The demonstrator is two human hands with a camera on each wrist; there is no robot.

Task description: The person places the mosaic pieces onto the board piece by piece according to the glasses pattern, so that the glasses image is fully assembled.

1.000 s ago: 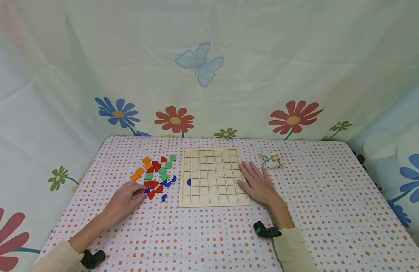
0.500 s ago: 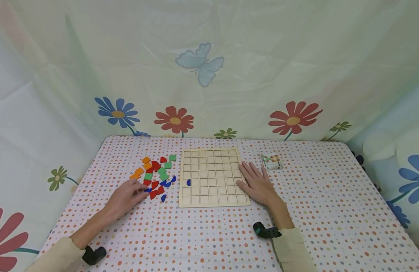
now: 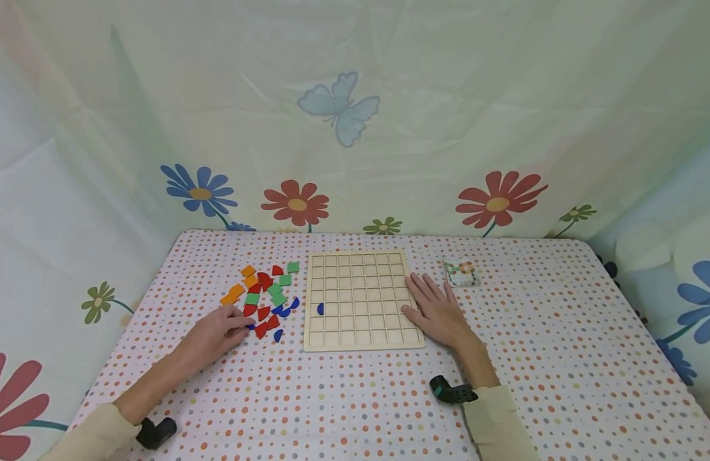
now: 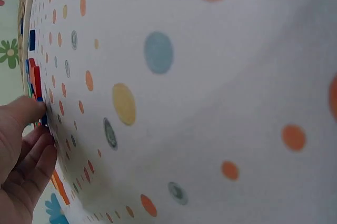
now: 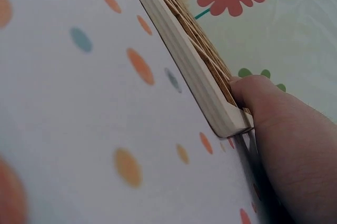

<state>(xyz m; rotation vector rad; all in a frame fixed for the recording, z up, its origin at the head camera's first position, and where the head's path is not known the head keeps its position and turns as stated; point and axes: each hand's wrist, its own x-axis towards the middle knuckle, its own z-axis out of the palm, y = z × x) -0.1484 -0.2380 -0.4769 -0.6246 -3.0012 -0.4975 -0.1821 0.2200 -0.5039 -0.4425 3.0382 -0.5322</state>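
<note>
In the head view my left hand (image 3: 214, 336) is at the lower left of a spread of flat coloured pieces. Its thumb and fingers pinch a blue half-circle piece (image 3: 250, 326), mostly covered by the fingertips. In the left wrist view, the same piece (image 4: 43, 119) shows between thumb and fingers, close to the tabletop. Red quarter-circle pieces (image 3: 273, 322) lie just right of those fingertips. My right hand (image 3: 438, 314) rests with straight fingers on the right edge of the wooden grid board (image 3: 363, 349). Another blue half-circle (image 3: 320, 308) lies in a left-column cell.
Green squares (image 3: 278, 299), orange pieces (image 3: 232, 294) and more blue half-circles (image 3: 278, 335) are spread left of the board. A small card with a coloured grid pattern (image 3: 461, 273) lies beyond my right hand. The dotted tablecloth (image 3: 343, 410) covers the table.
Several red pieces near my left fingertips have shifted slightly to the right and apart. The blue piece at the fingertips has turned and slid a little nearer. My right hand stays put.
</note>
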